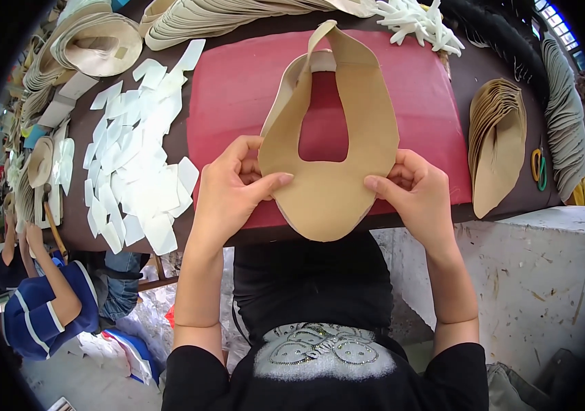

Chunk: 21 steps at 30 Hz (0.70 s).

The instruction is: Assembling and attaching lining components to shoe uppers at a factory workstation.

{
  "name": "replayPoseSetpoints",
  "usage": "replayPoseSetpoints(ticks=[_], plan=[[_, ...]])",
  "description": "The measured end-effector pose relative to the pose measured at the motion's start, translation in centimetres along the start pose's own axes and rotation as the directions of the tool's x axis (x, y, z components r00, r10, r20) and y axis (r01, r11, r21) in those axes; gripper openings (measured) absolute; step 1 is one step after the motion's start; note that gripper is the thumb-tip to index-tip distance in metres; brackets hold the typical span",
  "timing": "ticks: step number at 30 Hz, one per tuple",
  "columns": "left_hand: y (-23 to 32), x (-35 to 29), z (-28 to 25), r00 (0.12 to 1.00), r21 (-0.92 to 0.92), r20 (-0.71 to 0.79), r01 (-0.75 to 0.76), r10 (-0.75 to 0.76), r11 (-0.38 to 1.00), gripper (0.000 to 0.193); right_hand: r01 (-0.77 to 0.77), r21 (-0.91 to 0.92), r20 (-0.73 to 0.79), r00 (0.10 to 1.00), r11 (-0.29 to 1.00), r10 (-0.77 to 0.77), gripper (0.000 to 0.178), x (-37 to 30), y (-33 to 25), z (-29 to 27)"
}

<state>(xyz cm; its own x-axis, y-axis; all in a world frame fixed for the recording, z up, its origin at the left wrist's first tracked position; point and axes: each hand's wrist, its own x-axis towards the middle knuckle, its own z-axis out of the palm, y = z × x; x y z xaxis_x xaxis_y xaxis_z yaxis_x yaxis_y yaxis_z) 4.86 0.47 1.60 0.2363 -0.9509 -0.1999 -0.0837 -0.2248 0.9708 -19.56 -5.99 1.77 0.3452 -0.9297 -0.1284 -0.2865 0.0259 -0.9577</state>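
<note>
A tan shoe upper (321, 193) with a rounded toe and a large cut-out opening is held up in front of me, its toe end toward me. My left hand (232, 188) pinches its left edge, thumb on the front face. On the opposite edge, my right hand (417, 195) grips it the same way. The far end of the upper rises into a narrow loop above the red mat (231, 82), and a paler lining shows along its left side. The fingers behind the material are partly hidden.
Left of the mat lie many loose white pieces (135, 164). White strips (419, 26) are heaped at the far edge. To the right are a stack of tan uppers (494, 147) and scissors (539, 170). Another person (53, 301) works at the far left.
</note>
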Motion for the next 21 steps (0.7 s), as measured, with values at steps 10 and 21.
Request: replayPoseSetpoints(ticks=[10,21], plan=[[0.5,0.2,0.6,0.999,0.085,-0.037,0.024,-0.021,0.996,0.029,-0.006,-0.126,-0.017,1.0,0.992,0.004,0.019,0.2,-0.6,0.4],[0.2,0.2,0.9,0.998,0.225,-0.051,-0.023,0.035,0.974,0.029,0.02,-0.253,-0.049,0.998,0.967,-0.033,0.016,0.2,-1.1,1.0]])
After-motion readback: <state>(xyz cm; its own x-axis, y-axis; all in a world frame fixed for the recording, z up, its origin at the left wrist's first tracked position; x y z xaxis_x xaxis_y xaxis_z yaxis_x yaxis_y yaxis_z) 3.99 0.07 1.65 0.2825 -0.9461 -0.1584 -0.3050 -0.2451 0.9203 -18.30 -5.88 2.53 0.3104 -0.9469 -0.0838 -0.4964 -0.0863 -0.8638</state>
